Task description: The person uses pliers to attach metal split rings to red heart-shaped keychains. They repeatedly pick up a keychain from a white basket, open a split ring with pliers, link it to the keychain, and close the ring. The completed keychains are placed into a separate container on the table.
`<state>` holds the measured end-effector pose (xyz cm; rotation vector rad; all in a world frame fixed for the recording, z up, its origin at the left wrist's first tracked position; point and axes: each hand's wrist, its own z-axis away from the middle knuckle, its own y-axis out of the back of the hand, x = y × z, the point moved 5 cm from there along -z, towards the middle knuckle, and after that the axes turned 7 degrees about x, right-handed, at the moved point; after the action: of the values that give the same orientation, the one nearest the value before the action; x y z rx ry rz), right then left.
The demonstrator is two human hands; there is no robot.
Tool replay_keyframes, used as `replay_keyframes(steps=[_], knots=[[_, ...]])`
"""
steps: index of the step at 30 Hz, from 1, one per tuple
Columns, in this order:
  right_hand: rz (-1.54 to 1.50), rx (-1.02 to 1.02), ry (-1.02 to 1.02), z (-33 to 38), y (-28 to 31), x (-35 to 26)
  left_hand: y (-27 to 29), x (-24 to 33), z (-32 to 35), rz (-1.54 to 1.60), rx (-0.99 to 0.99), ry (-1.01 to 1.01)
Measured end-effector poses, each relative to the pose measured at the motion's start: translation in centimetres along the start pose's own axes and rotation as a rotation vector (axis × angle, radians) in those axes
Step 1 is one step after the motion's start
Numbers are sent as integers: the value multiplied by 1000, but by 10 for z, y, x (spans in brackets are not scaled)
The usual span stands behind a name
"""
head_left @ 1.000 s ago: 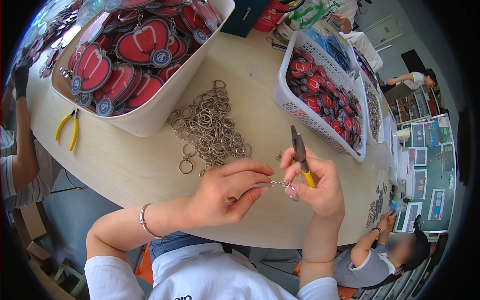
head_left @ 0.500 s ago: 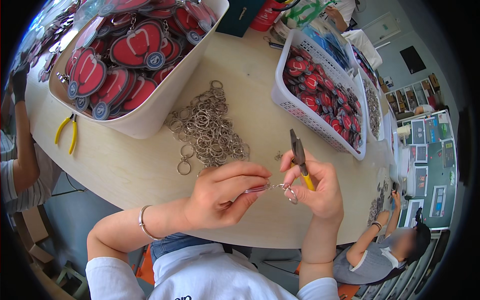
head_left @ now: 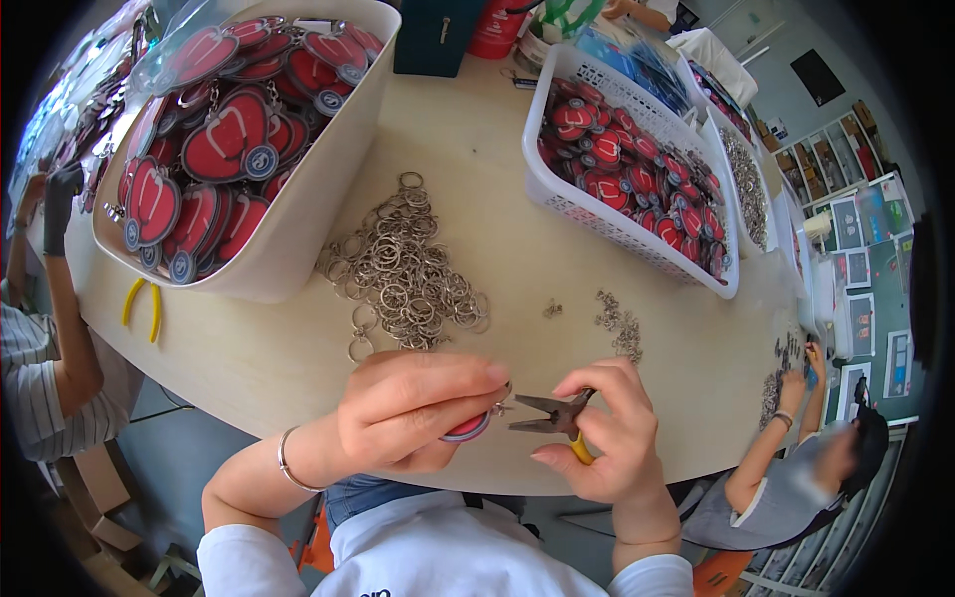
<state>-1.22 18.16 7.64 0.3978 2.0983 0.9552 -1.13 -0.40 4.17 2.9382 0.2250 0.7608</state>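
Landmark: pile of key rings (head_left: pixel 406 269) at the middle of the round table (head_left: pixel 497 179). Far left of the pile, a co-worker's striped sleeve (head_left: pixel 30 378) at the table edge; nearer the pile, yellow-handled pliers (head_left: pixel 141 306) lie flat on the table. Up and left of the pile, touching its edge, stands a white tub (head_left: pixel 298 214) full of red tags. Below the pile, at the near table edge, left hand (head_left: pixel 413 413): fingers curled together, thumb and fingertips pinching a red tag (head_left: pixel 466 429) with a small ring at its tip. Just right of it, right hand (head_left: pixel 607 438): closed around yellow-handled pliers (head_left: pixel 552 410), whose nose points left to the tag's ring; jaws look nearly closed. Right of the pile, small loose links (head_left: pixel 619 320). Up and right, a white basket (head_left: pixel 637 234) of red tags. Far right, another seated person (head_left: pixel 796 468).
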Motion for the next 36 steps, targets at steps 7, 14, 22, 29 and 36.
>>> replay_keyframes(steps=[7, 14, 22, 29, 36], knots=[[50, 24, 53, 5, -4, -3, -1, 0, 7, 14, -17, -48], [73, 87, 7, 14, -9, -9, -3, 5, 2, -77, 3, -147], [63, 123, 2, 18, -14, -11, -2, 9, -1, -106, -40, -163], [61, 141, 20, 21, -17, -13, 0, 11, -1, -108, -44, -160], [96, 151, 69, 22, -16, -12, 1, 11, -3, -103, -58, -190]])
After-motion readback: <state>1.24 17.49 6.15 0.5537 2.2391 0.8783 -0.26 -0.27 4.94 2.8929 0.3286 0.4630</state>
